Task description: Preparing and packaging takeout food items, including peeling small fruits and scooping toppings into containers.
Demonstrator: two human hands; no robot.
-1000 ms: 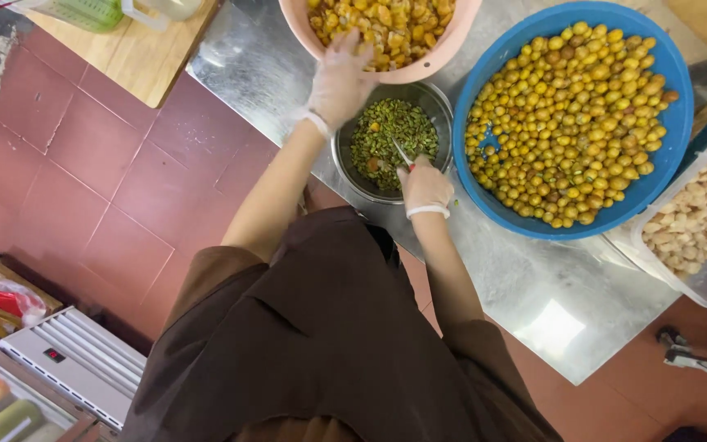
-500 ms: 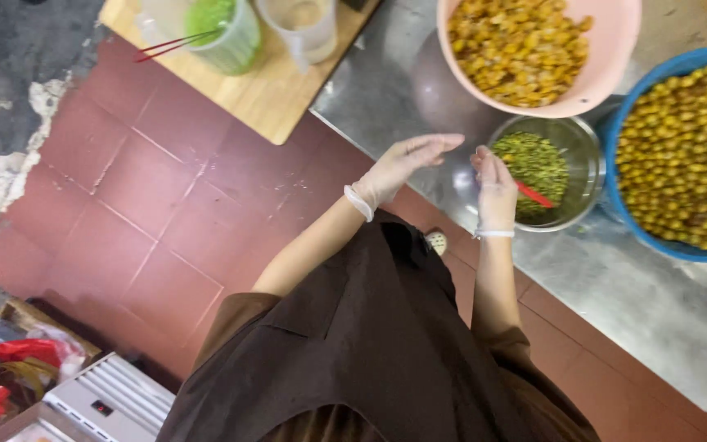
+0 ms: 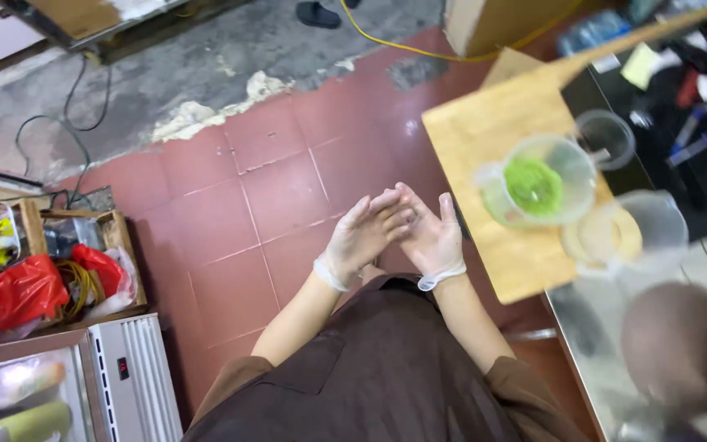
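Nearest of all, the person's brown-sleeved arms reach forward over the red tiled floor [image 3: 280, 196], and both hands wear thin translucent gloves. Left hand [image 3: 363, 233] is flat, fingers stretched out, its fingertips laid over the back of the right hand [image 3: 432, 237], which is likewise spread wide and grips nothing; the two touch just in front of the brown garment. Just beside the right hand stands a pale wooden board [image 3: 497, 155], and on it a clear plastic measuring jug with green contents [image 3: 538, 190], with a second clear jug holding pale liquid [image 3: 603, 233] near it. At the lower left a white ribbed appliance [image 3: 124, 372] sits next to a wooden crate holding red plastic bags [image 3: 38, 282]. Farther off, cracked grey concrete [image 3: 206, 57] borders the tiles, crossed by a yellow cable [image 3: 419, 51].
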